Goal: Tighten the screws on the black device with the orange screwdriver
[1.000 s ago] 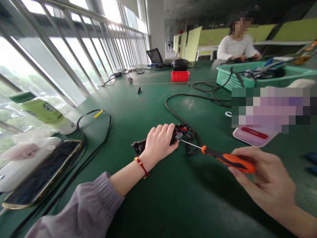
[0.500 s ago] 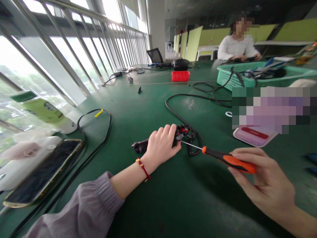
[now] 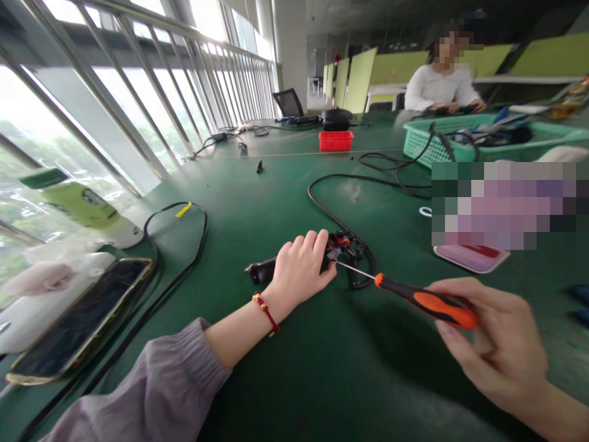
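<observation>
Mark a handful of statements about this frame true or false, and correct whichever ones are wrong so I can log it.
1. The right hand has its grip on an orange and black screwdriver. True.
2. The left hand rests on a phone. False: it is closed over a black device.
3. Coloured wires show at the end of the device near the screwdriver's tip. True.
4. The red box sits inside the green basket. False: it is on the table, to the left of the basket in the picture.
5. A red bracelet circles the left wrist. True.
</observation>
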The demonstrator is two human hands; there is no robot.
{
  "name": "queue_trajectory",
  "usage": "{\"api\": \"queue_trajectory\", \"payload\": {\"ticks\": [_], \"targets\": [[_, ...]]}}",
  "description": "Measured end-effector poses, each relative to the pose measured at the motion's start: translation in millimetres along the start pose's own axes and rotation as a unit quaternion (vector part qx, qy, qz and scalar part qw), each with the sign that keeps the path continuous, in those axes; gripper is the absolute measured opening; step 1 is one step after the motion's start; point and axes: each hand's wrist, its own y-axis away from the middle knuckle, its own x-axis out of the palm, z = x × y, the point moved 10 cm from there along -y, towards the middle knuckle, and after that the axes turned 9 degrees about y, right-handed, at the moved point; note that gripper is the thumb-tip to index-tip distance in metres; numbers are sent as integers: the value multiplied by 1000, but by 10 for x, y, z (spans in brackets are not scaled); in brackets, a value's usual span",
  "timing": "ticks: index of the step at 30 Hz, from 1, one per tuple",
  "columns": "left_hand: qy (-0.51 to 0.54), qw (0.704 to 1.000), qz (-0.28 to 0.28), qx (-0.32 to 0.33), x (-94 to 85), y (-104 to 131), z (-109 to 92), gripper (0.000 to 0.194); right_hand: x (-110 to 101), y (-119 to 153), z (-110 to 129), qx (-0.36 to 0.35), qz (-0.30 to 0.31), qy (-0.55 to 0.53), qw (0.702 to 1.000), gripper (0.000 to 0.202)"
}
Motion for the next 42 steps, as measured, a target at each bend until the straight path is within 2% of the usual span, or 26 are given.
{"api": "queue_trajectory", "payload": {"ticks": [3, 5, 7, 13, 15, 20, 24, 27, 30, 33, 38, 40, 42], "targets": [[-3, 1000, 1, 1, 4, 1, -4, 41, -41, -63, 122, -49, -7, 5, 999, 30], [-4, 1000, 2, 2, 8, 1, -7, 41, 30, -91, 178, -73, 40, -8, 997, 25], [-4, 1000, 1, 1, 8, 1, -8, 40, 96, -90, 165, -68, 75, -17, 995, 23], [-3, 1000, 0, 2, 4, -1, -6, 40, -30, -5, 11, -20, -19, 11, 1000, 35], [-4, 1000, 1, 3, 3, -1, -7, 41, -22, -5, 29, -31, -17, 5, 999, 36], [-3, 1000, 3, 4, 3, -1, -7, 40, 95, -66, 137, -65, 57, -10, 996, 23], [-1, 1000, 0, 5, 1, -1, -8, 40, -28, -75, 110, -40, -6, 30, 999, 29], [-1, 1000, -4, 6, -3, 1, -9, 40, -56, -75, 121, -41, -23, 31, 998, 31], [-3, 1000, -1, 4, 2, 0, -8, 40, -4, -95, 184, -72, 7, 18, 997, 26], [-3, 1000, 2, 2, 5, -1, -4, 40, 106, -99, 158, -61, 68, 1, 996, 22], [-3, 1000, 3, 0, 6, 1, -4, 41, -23, -66, 102, -42, -2, 32, 999, 32], [-3, 1000, 4, -2, 7, 3, -2, 41, -35, -68, 100, -40, -7, 34, 999, 33], [-2, 1000, 5, -1, 4, 4, -4, 41, -20, -84, 172, -71, 4, 30, 997, 27]]}}
